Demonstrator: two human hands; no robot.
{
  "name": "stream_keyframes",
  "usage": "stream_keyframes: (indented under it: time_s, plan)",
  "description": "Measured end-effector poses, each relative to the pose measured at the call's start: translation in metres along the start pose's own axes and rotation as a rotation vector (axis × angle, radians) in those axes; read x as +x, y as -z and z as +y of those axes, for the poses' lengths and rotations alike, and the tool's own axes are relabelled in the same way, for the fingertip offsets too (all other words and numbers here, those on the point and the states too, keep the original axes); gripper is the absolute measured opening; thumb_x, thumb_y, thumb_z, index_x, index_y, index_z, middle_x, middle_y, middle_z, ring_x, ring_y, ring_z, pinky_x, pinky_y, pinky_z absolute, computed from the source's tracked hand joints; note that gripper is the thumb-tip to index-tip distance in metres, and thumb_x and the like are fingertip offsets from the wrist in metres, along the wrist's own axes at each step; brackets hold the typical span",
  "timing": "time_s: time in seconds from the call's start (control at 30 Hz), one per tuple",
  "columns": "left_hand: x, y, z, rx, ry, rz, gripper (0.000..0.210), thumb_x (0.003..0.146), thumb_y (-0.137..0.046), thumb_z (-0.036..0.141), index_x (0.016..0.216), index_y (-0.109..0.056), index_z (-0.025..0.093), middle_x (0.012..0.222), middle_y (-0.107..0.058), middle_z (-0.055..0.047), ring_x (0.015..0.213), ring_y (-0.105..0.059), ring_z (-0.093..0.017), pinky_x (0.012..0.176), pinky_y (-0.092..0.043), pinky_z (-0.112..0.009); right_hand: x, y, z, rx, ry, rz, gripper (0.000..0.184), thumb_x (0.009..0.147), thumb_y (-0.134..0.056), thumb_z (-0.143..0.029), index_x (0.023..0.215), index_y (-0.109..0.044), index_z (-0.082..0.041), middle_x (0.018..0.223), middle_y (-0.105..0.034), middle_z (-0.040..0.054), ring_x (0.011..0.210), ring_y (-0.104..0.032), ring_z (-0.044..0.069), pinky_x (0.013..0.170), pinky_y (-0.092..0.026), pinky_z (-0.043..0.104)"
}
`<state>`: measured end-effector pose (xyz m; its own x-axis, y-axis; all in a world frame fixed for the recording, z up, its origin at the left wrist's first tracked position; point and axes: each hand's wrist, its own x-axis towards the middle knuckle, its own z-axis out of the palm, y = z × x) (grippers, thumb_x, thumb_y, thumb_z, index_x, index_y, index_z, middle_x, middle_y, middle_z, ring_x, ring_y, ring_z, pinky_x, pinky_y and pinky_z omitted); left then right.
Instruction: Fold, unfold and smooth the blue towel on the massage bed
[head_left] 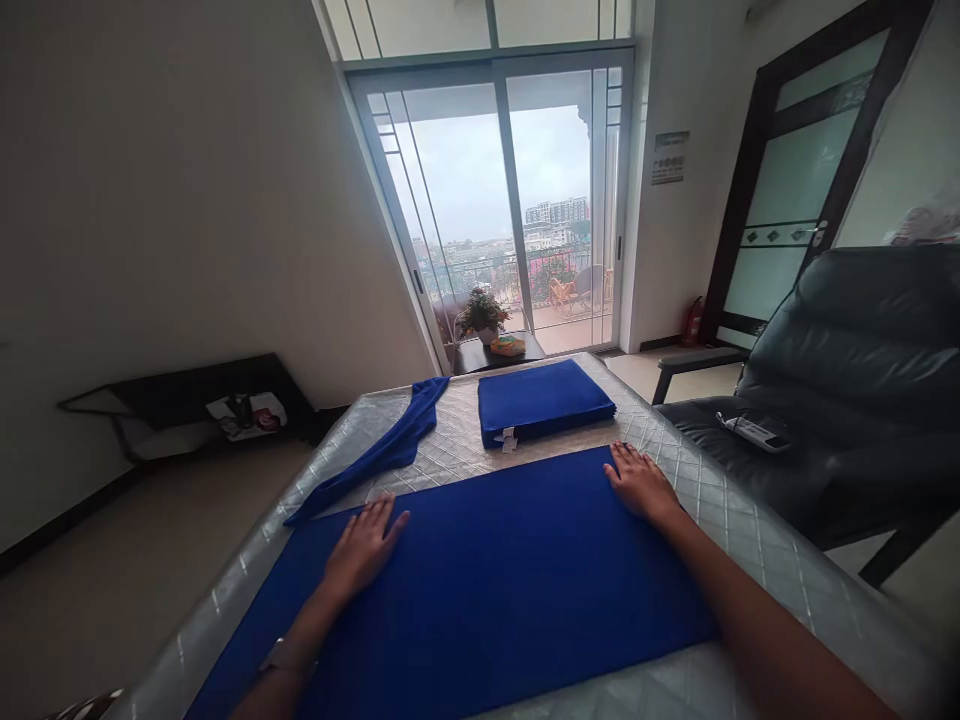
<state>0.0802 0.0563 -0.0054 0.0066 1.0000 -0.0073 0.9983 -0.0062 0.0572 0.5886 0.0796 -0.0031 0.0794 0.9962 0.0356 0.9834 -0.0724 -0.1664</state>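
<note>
A blue cloth point(495, 570) lies spread flat across the near part of a quilted, silvery mattress point(600, 700). My left hand point(365, 545) rests flat on the cloth near its far left edge, fingers stretched out. Near the far right corner, my right hand point(639, 480) lies flat with its fingertips at the edge. Neither hand grips anything. Beyond the cloth sits a neat stack of folded blue cloths point(547, 395) with white tags on its near side. To its left, a loose, crumpled blue cloth strip point(382, 445) stretches towards the spread cloth's far left corner.
A dark reclining chair point(847, 390) with a white device point(754, 432) on its seat stands to the right. Behind the mattress, a small dark table point(469, 357) holds a potted plant point(484, 312) before a sliding glass door point(517, 200). A low black bench point(217, 385) stands at left.
</note>
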Motion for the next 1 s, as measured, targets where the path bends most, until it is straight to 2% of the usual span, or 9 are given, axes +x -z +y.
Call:
stream_keyframes:
  time_s: [0.1,0.2,0.4,0.63,0.77,0.83,0.9,0.97,1.0]
  plan:
    - [-0.007,-0.001,-0.071,0.020,0.178,0.034,0.076,0.101,-0.017,0.055,0.160,-0.022,0.009,0.166,-0.025,-0.015,0.154,-0.021,-0.031,0.123,-0.021,-0.056,0.002,-0.003,0.001,-0.027,0.000,0.005,0.068,0.101,-0.021,-0.042,0.161,-0.027,-0.011,0.168,-0.022,0.0061,0.155,-0.016,0.020,0.126,-0.011,0.040]
    - [-0.011,-0.001,-0.101,0.030,0.255,0.064,0.074,0.100,-0.019,0.055,0.159,-0.026,0.011,0.166,-0.027,-0.016,0.153,-0.024,-0.034,0.121,-0.025,-0.057,0.003,-0.004,0.003,-0.032,0.001,0.010,0.068,0.100,-0.021,-0.042,0.160,-0.028,-0.012,0.168,-0.023,0.0062,0.155,-0.017,0.020,0.126,-0.012,0.041]
    - [-0.012,0.002,-0.086,0.018,0.305,0.080,0.072,0.101,-0.022,0.052,0.158,-0.031,0.010,0.165,-0.028,-0.016,0.153,-0.023,-0.031,0.123,-0.022,-0.052,0.004,-0.004,0.008,-0.056,0.004,0.008,0.069,0.100,-0.019,-0.044,0.160,-0.028,-0.013,0.168,-0.024,0.0058,0.155,-0.017,0.020,0.126,-0.012,0.040]
    - [-0.016,0.002,-0.082,-0.019,0.277,0.118,0.076,0.100,-0.022,0.058,0.158,-0.030,0.010,0.165,-0.027,-0.017,0.153,-0.023,-0.033,0.123,-0.021,-0.055,0.006,-0.005,0.011,-0.095,0.015,-0.003,0.069,0.099,-0.020,-0.042,0.161,-0.028,-0.012,0.168,-0.023,0.0068,0.155,-0.017,0.021,0.126,-0.014,0.042]
    - [-0.016,0.003,-0.079,-0.035,0.286,0.111,0.076,0.100,-0.023,0.059,0.159,-0.028,0.011,0.166,-0.025,-0.017,0.154,-0.022,-0.032,0.124,-0.017,-0.054,0.004,0.007,0.007,-0.139,0.017,-0.039,0.069,0.099,-0.020,-0.040,0.161,-0.026,-0.010,0.168,-0.021,0.0083,0.154,-0.019,0.023,0.125,-0.018,0.044]
    - [-0.015,0.002,-0.079,-0.055,0.296,0.116,0.077,0.100,-0.022,0.060,0.159,-0.028,0.012,0.166,-0.025,-0.016,0.154,-0.021,-0.032,0.124,-0.017,-0.053,0.002,0.019,0.000,-0.212,-0.011,-0.054,0.066,0.100,-0.023,-0.039,0.159,-0.031,-0.011,0.165,-0.028,0.0108,0.152,-0.026,0.028,0.123,-0.021,0.051]
    - [-0.014,0.000,-0.078,-0.072,0.304,0.135,0.077,0.099,-0.022,0.062,0.159,-0.030,0.013,0.166,-0.026,-0.016,0.154,-0.021,-0.032,0.124,-0.017,-0.053,0.000,0.031,-0.016,-0.317,-0.038,-0.037,0.062,0.099,-0.028,-0.033,0.152,-0.045,-0.005,0.157,-0.042,0.0206,0.148,-0.034,0.035,0.122,-0.017,0.056]
    - [-0.013,-0.003,-0.078,-0.074,0.304,0.161,0.077,0.099,-0.023,0.061,0.158,-0.031,0.013,0.166,-0.028,-0.016,0.154,-0.023,-0.032,0.124,-0.017,-0.054,-0.004,0.039,-0.043,-0.391,-0.027,0.008,0.057,0.097,-0.032,-0.023,0.142,-0.055,0.003,0.147,-0.052,0.0281,0.144,-0.040,0.038,0.123,-0.012,0.054]
    - [-0.012,-0.004,-0.077,-0.071,0.300,0.173,0.076,0.099,-0.024,0.060,0.158,-0.032,0.013,0.165,-0.029,-0.016,0.154,-0.023,-0.033,0.124,-0.017,-0.054,-0.007,0.040,-0.061,-0.389,0.012,0.032,0.056,0.096,-0.033,-0.021,0.140,-0.056,0.004,0.145,-0.054,0.0286,0.143,-0.042,0.037,0.123,-0.011,0.052]
